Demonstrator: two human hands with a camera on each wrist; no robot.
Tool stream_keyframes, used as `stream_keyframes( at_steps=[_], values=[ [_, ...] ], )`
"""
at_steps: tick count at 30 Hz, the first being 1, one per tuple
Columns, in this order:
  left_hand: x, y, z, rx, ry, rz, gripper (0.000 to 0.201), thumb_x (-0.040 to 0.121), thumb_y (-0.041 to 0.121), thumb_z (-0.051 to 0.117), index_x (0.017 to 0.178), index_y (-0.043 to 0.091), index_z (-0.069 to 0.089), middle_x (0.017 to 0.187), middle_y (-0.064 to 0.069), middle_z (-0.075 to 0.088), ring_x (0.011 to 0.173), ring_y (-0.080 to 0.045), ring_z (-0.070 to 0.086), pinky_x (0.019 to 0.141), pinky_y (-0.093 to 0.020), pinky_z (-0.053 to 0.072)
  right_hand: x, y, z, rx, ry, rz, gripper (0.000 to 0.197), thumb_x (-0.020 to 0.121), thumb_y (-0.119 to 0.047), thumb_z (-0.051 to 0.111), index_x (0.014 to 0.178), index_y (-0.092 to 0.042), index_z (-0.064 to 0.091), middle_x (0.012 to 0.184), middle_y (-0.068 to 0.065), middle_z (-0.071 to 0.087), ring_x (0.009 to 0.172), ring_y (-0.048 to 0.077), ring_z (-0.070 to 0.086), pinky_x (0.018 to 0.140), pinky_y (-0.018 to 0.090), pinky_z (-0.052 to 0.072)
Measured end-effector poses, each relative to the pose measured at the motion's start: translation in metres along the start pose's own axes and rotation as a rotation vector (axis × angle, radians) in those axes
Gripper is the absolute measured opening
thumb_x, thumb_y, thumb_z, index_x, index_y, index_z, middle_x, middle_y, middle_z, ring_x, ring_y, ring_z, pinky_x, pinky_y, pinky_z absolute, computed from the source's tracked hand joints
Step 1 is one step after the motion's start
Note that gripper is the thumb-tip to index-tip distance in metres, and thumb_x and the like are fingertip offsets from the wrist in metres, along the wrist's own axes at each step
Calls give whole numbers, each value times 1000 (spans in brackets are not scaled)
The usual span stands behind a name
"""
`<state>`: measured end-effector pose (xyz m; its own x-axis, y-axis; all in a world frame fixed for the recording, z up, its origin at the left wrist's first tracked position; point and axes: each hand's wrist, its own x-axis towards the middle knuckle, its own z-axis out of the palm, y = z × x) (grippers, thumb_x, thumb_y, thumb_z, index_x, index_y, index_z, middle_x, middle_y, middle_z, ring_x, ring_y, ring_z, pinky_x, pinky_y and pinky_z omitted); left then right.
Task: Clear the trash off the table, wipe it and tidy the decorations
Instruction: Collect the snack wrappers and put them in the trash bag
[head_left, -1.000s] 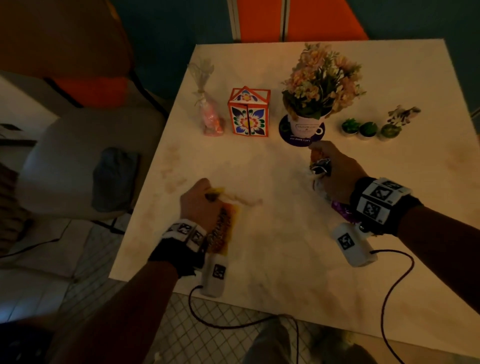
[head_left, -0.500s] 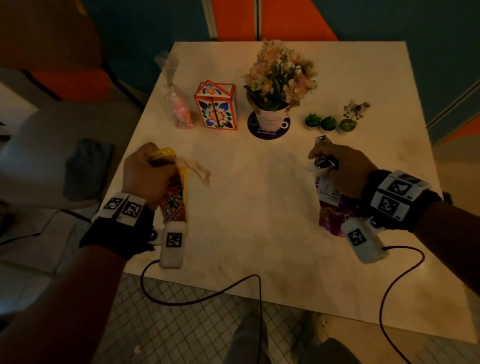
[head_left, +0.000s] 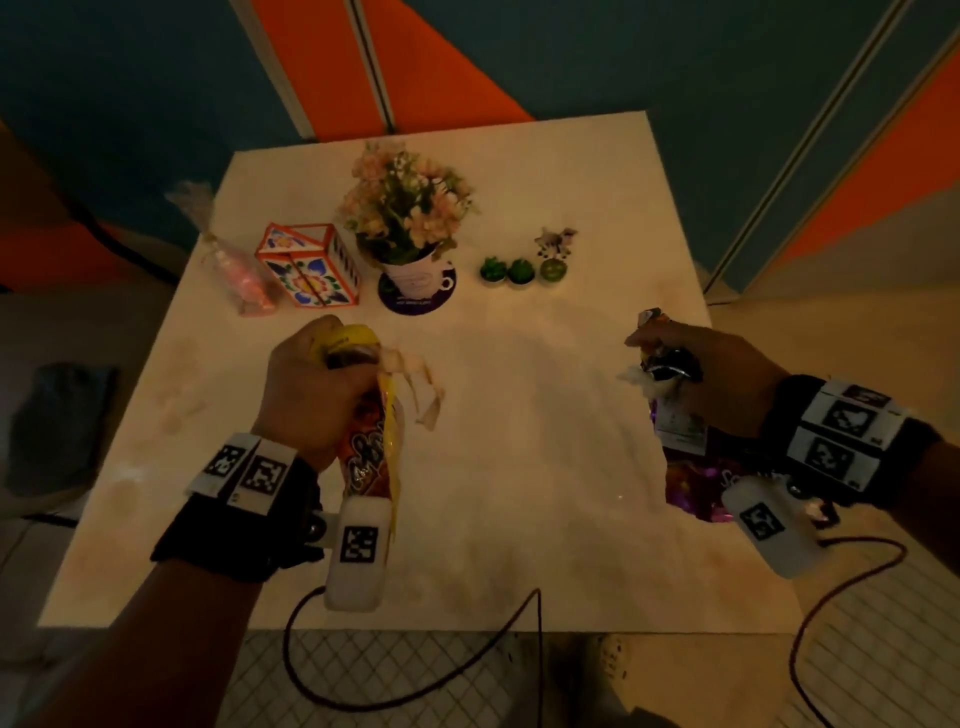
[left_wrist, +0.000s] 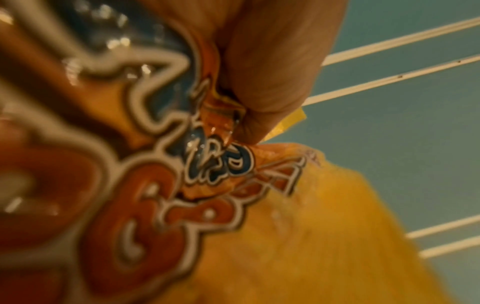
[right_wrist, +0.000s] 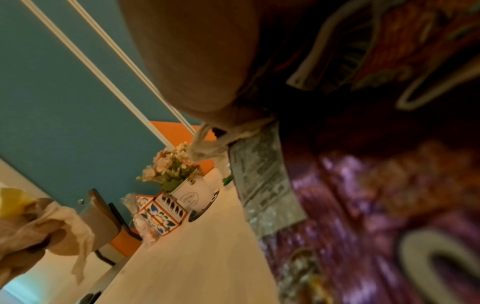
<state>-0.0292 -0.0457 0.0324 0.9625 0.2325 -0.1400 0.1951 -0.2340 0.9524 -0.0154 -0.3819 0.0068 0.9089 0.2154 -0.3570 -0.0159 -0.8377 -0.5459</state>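
The left hand is closed in a fist around the crumpled top of a yellow-and-orange snack wrapper, which hangs down from the fist above the near-left part of the counter. A scrap of pale tissue is bunched into the same grip and trails out to the right of the fingers. The left wrist view shows the fingers curled tight over the wrapper's folded edge, the printed lettering blurred by closeness.

The right hand grips a purple snack wrapper at the counter's right edge – its fingers are curled round the bunched top, where a dark crumpled piece and a bit of white tissue are held as well. What the dark piece is cannot be told. The purple wrapper hangs below the palm beside the wrist camera.

The decorations stand in a row across the far half of the counter: a clear bag of pink sweets at the left, just beside a painted house-shaped box, then a white mug of flowers on a dark round coaster. Further right – apart from the mug – sit three small green plants close together, with a small purple-flowered sprig behind the rightmost one. A dark cloth lies on a pale seat to the counter's left.
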Motion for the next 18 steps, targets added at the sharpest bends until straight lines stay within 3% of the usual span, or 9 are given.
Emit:
stream_keyframes(
  at_steps=[3, 5, 8, 12, 16, 18],
  values=[
    [-1, 11, 25, 28, -67, 29, 26, 71, -14, 64, 67, 11, 56, 55, 4, 61, 51, -14, 57, 48, -24, 45, -24, 25, -15, 81, 112, 73, 74, 81, 13, 51, 142, -25, 33, 137, 9, 47, 122, 35, 48, 90, 41, 45],
    [-3, 22, 44, 43, -132, 49, 29, 72, -13, 65, 66, 14, 57, 53, 7, 61, 50, -9, 58, 45, -21, 45, -41, 46, -26, 97, 239, 97, 74, 79, 12, 53, 139, -26, 31, 122, 11, 53, 105, 39, 54, 82, 45, 47],
    [-5, 38, 80, 23, -236, 71, 29, 72, -13, 64, 65, 13, 54, 53, 6, 59, 52, -10, 57, 47, -24, 45, -65, 79, -40, 216, 334, 143, 78, 76, 17, 56, 132, -30, 31, 108, 15, 57, 94, 38, 57, 85, 54, 48],
    [-6, 54, 146, 47, -326, 94, 24, 65, -3, 72, 70, 16, 57, 66, 4, 63, 67, -18, 61, 58, -28, 49, -88, 124, -52, 362, 367, 275, 81, 76, 15, 64, 137, -22, 27, 101, 13, 61, 101, 26, 55, 95, 47, 44],
    [-11, 65, 238, 57, -362, 109, 22, 63, 2, 70, 81, 3, 57, 79, -20, 61, 74, -26, 61, 66, -41, 52, -93, 194, -60, 348, 431, 472, 53, 74, 1, 75, 117, -6, 46, 107, 16, 62, 98, 32, 58, 79, 40, 45],
    [-12, 66, 285, 80, -367, 111, 21, 60, 9, 70, 75, 7, 56, 76, -19, 60, 69, -24, 58, 67, -44, 52, -91, 229, -60, 316, 433, 511, 31, 74, -2, 74, 98, -3, 54, 99, 19, 61, 92, 32, 58, 74, 36, 40]
  ],
)
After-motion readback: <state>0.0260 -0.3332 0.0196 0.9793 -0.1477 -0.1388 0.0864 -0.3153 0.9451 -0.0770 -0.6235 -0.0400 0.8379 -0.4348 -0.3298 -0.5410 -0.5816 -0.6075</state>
